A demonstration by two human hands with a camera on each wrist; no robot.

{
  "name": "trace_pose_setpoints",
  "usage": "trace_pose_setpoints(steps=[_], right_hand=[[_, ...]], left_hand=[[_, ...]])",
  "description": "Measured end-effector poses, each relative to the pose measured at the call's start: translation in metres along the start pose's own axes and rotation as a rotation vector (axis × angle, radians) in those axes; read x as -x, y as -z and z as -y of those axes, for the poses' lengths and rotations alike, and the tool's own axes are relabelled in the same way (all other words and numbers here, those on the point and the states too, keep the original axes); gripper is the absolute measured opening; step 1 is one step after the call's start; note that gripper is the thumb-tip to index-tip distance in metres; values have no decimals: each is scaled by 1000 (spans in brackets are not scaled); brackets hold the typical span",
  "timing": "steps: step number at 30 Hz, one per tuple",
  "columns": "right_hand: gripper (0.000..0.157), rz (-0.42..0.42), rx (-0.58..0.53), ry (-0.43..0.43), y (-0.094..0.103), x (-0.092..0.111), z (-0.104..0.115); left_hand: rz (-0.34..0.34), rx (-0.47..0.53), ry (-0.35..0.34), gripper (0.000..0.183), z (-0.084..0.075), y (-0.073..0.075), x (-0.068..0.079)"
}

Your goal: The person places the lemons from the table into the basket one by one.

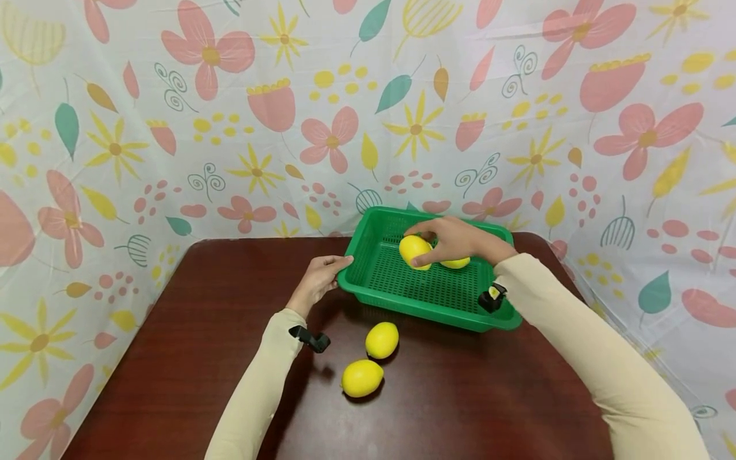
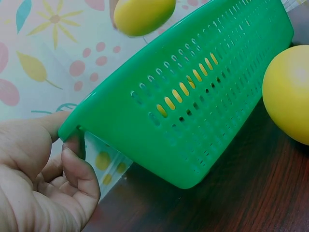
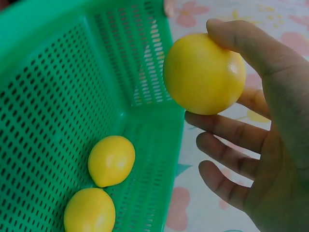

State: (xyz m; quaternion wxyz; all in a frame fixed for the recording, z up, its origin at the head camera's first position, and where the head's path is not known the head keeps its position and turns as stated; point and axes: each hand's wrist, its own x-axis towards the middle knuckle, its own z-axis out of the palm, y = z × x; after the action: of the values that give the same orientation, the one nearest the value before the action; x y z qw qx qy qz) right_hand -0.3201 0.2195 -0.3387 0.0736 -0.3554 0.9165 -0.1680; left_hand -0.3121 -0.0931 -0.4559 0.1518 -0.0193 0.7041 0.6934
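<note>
The right hand [image 1: 454, 240] holds a smooth yellow oval lemon [image 1: 413, 248] between thumb and fingers, above the green perforated plastic basket [image 1: 425, 309]. The left hand [image 1: 318, 279] pinches the basket's rim at its left end, fingers curled. Possible faults:

- Slip: the lemon's rounded, smooth skin offers the fingertips little purchase.
- Bounce: release from too high could knock the two yellow lemons inside [image 3: 111, 161].
- Tilt: lifting the basket by one end could set its contents rolling.
- Roll: sliding the basket could push the loose yellow lemons [image 1: 382, 340] on the dark-brown glossy tabletop [image 1: 489, 396].
</note>
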Motion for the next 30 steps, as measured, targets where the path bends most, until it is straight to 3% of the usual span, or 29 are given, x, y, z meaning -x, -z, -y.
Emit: trace_pose_setpoints(steps=[8, 19, 30], right_hand=[[69, 25, -11, -30, -9, -36, -18], [70, 58, -1, -170, -31, -71, -36], [69, 63, 93, -174, -56, -88, -43]], left_hand=[[-16, -6, -16, 45, 1, 3, 1], [-31, -6, -9, 36, 1, 1, -4], [-20, 1, -7, 36, 2, 1, -3]])
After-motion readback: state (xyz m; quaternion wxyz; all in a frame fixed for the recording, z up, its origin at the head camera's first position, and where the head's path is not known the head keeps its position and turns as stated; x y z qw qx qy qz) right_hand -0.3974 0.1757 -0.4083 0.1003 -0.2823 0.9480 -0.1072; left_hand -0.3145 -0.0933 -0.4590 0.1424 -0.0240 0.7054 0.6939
